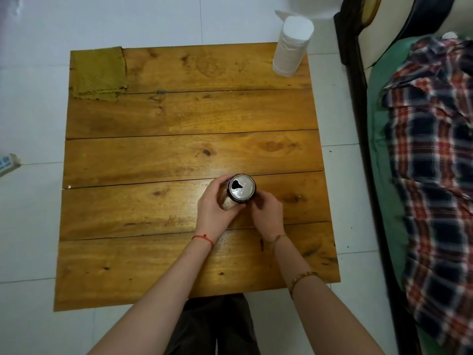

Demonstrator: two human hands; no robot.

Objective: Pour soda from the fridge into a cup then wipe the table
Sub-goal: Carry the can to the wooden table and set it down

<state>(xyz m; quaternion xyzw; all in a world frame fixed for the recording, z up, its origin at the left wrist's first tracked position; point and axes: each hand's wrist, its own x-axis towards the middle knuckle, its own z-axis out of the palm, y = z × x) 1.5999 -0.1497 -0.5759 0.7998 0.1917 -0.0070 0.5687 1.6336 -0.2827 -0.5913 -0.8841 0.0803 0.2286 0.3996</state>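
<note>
A dark soda can (242, 188) stands upright on the wooden table (179, 119), near its middle front. Its silver top shows an open mouth hole. My left hand (216, 206) wraps around the can's left side. My right hand (266, 210) touches the can's right side with fingers curled; what those fingers pinch is hidden. A stack of white plastic cups (291, 46) stands at the table's far right corner. A folded olive-green cloth (99, 73) lies flat on the far left corner.
White tiled floor surrounds the table. A bed with a dark frame (358, 124), green sheet and a plaid blanket (435, 155) runs along the right side. A small blue-and-white object (7, 163) lies on the floor at the left.
</note>
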